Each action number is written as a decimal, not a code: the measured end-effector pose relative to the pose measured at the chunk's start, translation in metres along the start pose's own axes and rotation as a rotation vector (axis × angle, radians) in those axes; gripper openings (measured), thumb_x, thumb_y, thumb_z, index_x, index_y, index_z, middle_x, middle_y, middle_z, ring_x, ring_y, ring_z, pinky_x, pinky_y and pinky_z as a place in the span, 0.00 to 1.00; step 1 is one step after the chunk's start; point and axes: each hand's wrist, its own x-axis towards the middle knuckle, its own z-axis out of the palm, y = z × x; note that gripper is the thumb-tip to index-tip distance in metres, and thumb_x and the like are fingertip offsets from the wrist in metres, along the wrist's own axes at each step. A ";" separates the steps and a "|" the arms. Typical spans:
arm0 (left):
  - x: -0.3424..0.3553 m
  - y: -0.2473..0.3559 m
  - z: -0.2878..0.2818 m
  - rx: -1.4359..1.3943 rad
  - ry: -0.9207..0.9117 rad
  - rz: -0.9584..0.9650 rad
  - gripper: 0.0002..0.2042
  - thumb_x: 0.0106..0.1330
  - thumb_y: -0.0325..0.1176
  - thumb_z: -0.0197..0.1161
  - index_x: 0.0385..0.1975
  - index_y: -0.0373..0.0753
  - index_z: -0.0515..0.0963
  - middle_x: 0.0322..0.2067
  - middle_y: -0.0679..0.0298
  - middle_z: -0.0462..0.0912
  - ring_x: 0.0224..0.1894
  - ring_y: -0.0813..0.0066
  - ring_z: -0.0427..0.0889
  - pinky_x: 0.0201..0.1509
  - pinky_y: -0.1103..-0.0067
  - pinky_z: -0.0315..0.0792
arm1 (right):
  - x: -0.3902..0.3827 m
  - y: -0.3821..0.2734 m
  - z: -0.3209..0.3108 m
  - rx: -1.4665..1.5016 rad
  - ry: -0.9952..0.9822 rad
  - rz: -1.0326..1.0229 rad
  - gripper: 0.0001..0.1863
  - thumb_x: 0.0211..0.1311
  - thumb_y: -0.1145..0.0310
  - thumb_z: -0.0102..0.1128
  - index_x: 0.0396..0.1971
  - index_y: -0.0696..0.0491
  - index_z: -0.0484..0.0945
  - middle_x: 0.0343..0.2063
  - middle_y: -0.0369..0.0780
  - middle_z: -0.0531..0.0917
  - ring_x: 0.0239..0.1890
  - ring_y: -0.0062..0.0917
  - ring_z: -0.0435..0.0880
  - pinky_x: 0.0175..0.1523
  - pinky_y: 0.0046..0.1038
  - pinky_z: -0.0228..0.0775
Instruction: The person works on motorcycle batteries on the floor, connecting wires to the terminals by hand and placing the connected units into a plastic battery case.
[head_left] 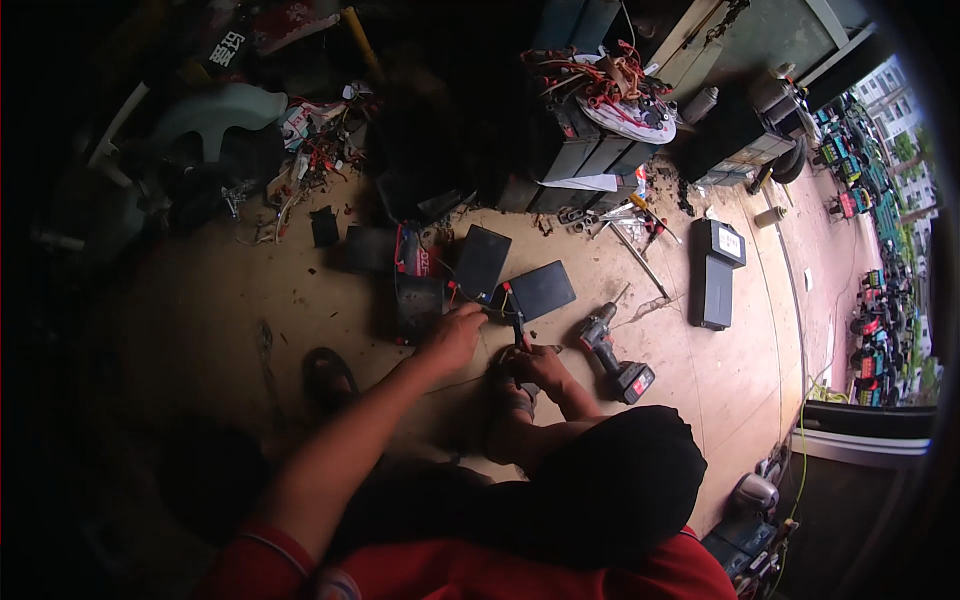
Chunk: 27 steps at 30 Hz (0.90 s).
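Several dark, block-shaped batteries lie on the floor in front of me, among them one battery (484,258) near the middle and another battery (542,289) to its right. Thin wires (497,307) with red ends run between them. My left hand (452,341) reaches in beside the nearest block, its fingers pinched together at the wires; what they hold is too small to make out. In my right hand (543,369) is a dark hand tool (518,328), gripped with its upper end at the wires. Its exact kind is unclear.
A cordless drill (607,351) lies right of my right hand. Farther right rests a long grey case (716,275). Stacked batteries with a heap of red wires (612,85) stand at the back, near scattered tools. My sandalled foot (515,400) is close below my right hand.
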 end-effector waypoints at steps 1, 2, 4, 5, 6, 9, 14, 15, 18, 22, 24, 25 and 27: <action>0.005 -0.003 0.009 0.031 0.009 0.011 0.17 0.60 0.26 0.60 0.50 0.35 0.77 0.58 0.56 0.75 0.53 0.52 0.79 0.56 0.67 0.74 | 0.006 0.004 0.000 0.046 0.009 0.025 0.09 0.67 0.69 0.58 0.35 0.59 0.81 0.28 0.36 0.82 0.30 0.19 0.79 0.36 0.24 0.72; 0.012 -0.005 0.018 0.058 0.021 0.024 0.18 0.60 0.26 0.60 0.52 0.35 0.76 0.60 0.56 0.73 0.53 0.51 0.79 0.56 0.67 0.74 | 0.011 0.006 -0.001 0.089 0.021 0.049 0.09 0.67 0.69 0.58 0.34 0.59 0.81 0.28 0.36 0.82 0.30 0.19 0.79 0.36 0.24 0.72; 0.023 -0.013 0.032 0.094 -0.049 -0.004 0.20 0.60 0.26 0.60 0.54 0.35 0.74 0.63 0.54 0.69 0.55 0.51 0.78 0.57 0.66 0.74 | 0.016 0.009 -0.007 0.067 0.033 0.081 0.08 0.66 0.69 0.58 0.34 0.59 0.80 0.29 0.36 0.82 0.31 0.19 0.79 0.37 0.24 0.72; 0.027 -0.012 0.034 0.121 -0.094 -0.039 0.19 0.61 0.27 0.60 0.54 0.35 0.75 0.61 0.54 0.71 0.54 0.51 0.78 0.56 0.65 0.74 | 0.020 0.011 -0.009 0.052 0.038 0.085 0.09 0.67 0.69 0.58 0.35 0.60 0.80 0.29 0.36 0.82 0.31 0.19 0.79 0.37 0.24 0.72; 0.031 -0.011 0.036 0.148 -0.138 -0.074 0.19 0.61 0.27 0.60 0.54 0.35 0.75 0.60 0.53 0.72 0.53 0.51 0.79 0.56 0.65 0.74 | 0.023 0.014 -0.011 0.037 0.042 0.088 0.09 0.67 0.69 0.58 0.36 0.60 0.80 0.30 0.36 0.82 0.31 0.19 0.79 0.37 0.24 0.72; 0.039 -0.008 0.039 0.224 -0.273 -0.170 0.18 0.62 0.27 0.60 0.53 0.36 0.76 0.54 0.53 0.76 0.50 0.51 0.80 0.53 0.64 0.75 | 0.028 0.018 -0.014 0.105 0.022 0.101 0.11 0.68 0.64 0.58 0.36 0.58 0.81 0.29 0.33 0.81 0.31 0.16 0.78 0.37 0.21 0.70; 0.047 -0.002 0.045 0.150 -0.177 -0.150 0.13 0.61 0.31 0.61 0.45 0.36 0.79 0.43 0.53 0.81 0.44 0.50 0.82 0.48 0.62 0.76 | 0.030 0.014 -0.014 0.210 0.006 0.148 0.11 0.71 0.63 0.55 0.35 0.57 0.79 0.27 0.32 0.79 0.28 0.14 0.74 0.33 0.20 0.67; 0.050 0.000 0.046 0.119 -0.140 -0.173 0.11 0.61 0.31 0.61 0.42 0.36 0.80 0.41 0.52 0.82 0.43 0.49 0.82 0.47 0.61 0.76 | 0.029 0.014 -0.017 0.254 -0.028 0.158 0.12 0.71 0.63 0.55 0.37 0.57 0.80 0.28 0.32 0.79 0.28 0.15 0.75 0.34 0.20 0.68; 0.054 0.003 0.045 0.065 -0.057 -0.139 0.10 0.61 0.33 0.60 0.38 0.35 0.81 0.37 0.51 0.83 0.40 0.49 0.82 0.45 0.60 0.76 | 0.029 0.011 -0.025 0.235 -0.060 0.192 0.13 0.71 0.63 0.55 0.39 0.58 0.80 0.29 0.33 0.80 0.29 0.16 0.77 0.34 0.21 0.70; 0.057 0.007 0.043 0.051 -0.027 -0.134 0.09 0.61 0.32 0.59 0.36 0.36 0.81 0.36 0.52 0.83 0.39 0.49 0.82 0.43 0.60 0.76 | 0.033 0.002 -0.031 -0.042 -0.065 0.212 0.14 0.69 0.63 0.56 0.40 0.60 0.81 0.28 0.35 0.82 0.29 0.19 0.80 0.35 0.23 0.72; 0.059 0.010 0.041 0.068 -0.063 -0.161 0.08 0.61 0.33 0.59 0.34 0.37 0.81 0.34 0.53 0.83 0.37 0.49 0.82 0.41 0.60 0.77 | 0.036 0.015 -0.038 -0.132 -0.115 0.084 0.14 0.69 0.63 0.56 0.39 0.61 0.81 0.28 0.36 0.82 0.30 0.19 0.81 0.35 0.23 0.72; 0.060 0.012 0.041 0.069 -0.066 -0.158 0.08 0.61 0.33 0.59 0.34 0.37 0.81 0.34 0.53 0.83 0.37 0.49 0.82 0.41 0.60 0.77 | 0.038 0.021 -0.041 -0.226 -0.166 -0.043 0.15 0.69 0.63 0.56 0.38 0.62 0.81 0.27 0.37 0.83 0.30 0.19 0.81 0.34 0.23 0.72; 0.062 0.016 0.039 0.072 -0.045 -0.158 0.07 0.60 0.33 0.59 0.32 0.37 0.81 0.33 0.53 0.83 0.36 0.48 0.82 0.39 0.60 0.76 | 0.034 -0.001 -0.035 -0.242 -0.125 0.072 0.16 0.69 0.63 0.56 0.37 0.62 0.81 0.27 0.38 0.84 0.30 0.20 0.82 0.35 0.24 0.72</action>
